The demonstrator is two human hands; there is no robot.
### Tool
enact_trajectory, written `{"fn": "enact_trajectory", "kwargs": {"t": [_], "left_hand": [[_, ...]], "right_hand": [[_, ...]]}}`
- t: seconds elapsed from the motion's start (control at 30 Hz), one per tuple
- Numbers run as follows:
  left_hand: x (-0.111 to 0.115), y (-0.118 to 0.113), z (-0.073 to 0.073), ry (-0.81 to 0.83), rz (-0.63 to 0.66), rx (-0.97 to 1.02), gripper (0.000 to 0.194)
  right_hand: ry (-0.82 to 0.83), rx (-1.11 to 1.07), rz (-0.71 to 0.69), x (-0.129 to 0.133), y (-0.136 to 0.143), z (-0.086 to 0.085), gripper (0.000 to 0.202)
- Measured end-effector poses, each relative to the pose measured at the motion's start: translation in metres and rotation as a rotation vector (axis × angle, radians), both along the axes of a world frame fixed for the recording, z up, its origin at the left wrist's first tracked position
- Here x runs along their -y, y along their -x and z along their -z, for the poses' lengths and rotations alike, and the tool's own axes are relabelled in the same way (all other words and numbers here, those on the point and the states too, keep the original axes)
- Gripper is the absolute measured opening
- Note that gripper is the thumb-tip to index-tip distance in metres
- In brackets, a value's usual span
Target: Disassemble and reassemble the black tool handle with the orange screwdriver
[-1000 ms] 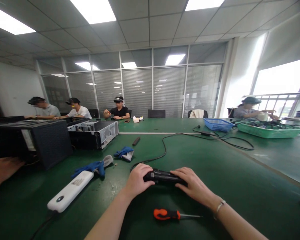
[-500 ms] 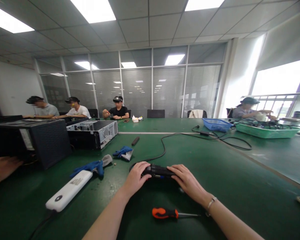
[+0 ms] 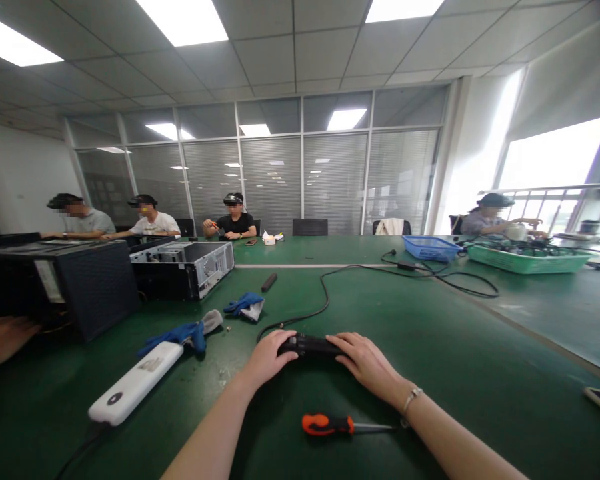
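Observation:
A long, dark black device (image 3: 311, 345) lies crosswise just above the green table, or resting on it; I cannot tell which, nor its exact kind. My left hand (image 3: 270, 353) grips its left end, thumb in front and fingers over the top. At the other end my right hand (image 3: 367, 360) holds it in the same way. A black cable (image 3: 325, 293) runs up to the device's left end, near my left fingers. Closer to me, between my forearms, lies a screwdriver (image 3: 330, 424) with an orange and black handle, its shaft pointing right.
A white power strip (image 3: 137, 383), blue gloves (image 3: 245, 305) and a dark bar (image 3: 269, 282) lie leftward. Computer cases (image 3: 100, 283) stand behind, with another person's hand (image 3: 5, 340) there. Blue (image 3: 430, 249) and green baskets (image 3: 530, 260) are at right. Several people sit around the table.
The black device has tilted or turned slightly between my hands, and its blue spot underneath no longer shows. Both hands keep their hold. The view has shifted a little.

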State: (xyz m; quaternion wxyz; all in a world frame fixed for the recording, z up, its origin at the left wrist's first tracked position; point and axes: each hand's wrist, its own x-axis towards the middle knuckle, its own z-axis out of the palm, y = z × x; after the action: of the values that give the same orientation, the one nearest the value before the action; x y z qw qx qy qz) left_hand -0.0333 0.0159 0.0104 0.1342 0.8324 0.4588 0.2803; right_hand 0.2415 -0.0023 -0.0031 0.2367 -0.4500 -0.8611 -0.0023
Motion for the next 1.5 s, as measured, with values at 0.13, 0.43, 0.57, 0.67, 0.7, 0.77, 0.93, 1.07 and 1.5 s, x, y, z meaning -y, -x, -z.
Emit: {"fn": "enact_trajectory", "kwargs": {"t": [0.13,0.43,0.57,0.67,0.7,0.77,0.93,1.07,1.5], "left_hand": [[0.002,-0.001,-0.003,0.023,0.012,0.004,0.046],[0.008,-0.01,0.002,-0.011,0.132,0.026,0.057],[0.007,-0.009,0.004,0.03,0.124,0.012,0.059],[0.007,-0.008,0.005,0.036,0.138,0.008,0.062],[0.008,-0.008,0.006,0.025,0.145,0.017,0.062],[0.009,-0.009,0.006,-0.001,0.165,0.044,0.062],[0.013,-0.014,0.002,-0.016,0.199,0.092,0.053],[0.013,-0.016,-0.001,-0.009,0.196,0.099,0.048],[0.013,-0.02,0.0,-0.022,0.193,0.106,0.04]], "right_hand": [[0.107,-0.023,-0.034,0.001,-0.007,-0.009,0.042],[0.215,-0.045,-0.071,0.005,-0.026,-0.014,0.052],[0.235,-0.035,-0.048,0.004,-0.023,-0.013,0.051],[0.28,-0.041,-0.047,0.001,-0.026,-0.017,0.05],[0.308,-0.048,-0.055,0.001,-0.029,-0.018,0.049],[0.368,-0.07,-0.075,0.0,-0.034,-0.021,0.047],[0.315,-0.12,-0.053,0.003,-0.044,-0.017,0.044],[0.219,-0.131,-0.041,0.007,-0.042,-0.012,0.045],[0.172,-0.235,-0.078,-0.001,-0.041,-0.008,0.035]]}}
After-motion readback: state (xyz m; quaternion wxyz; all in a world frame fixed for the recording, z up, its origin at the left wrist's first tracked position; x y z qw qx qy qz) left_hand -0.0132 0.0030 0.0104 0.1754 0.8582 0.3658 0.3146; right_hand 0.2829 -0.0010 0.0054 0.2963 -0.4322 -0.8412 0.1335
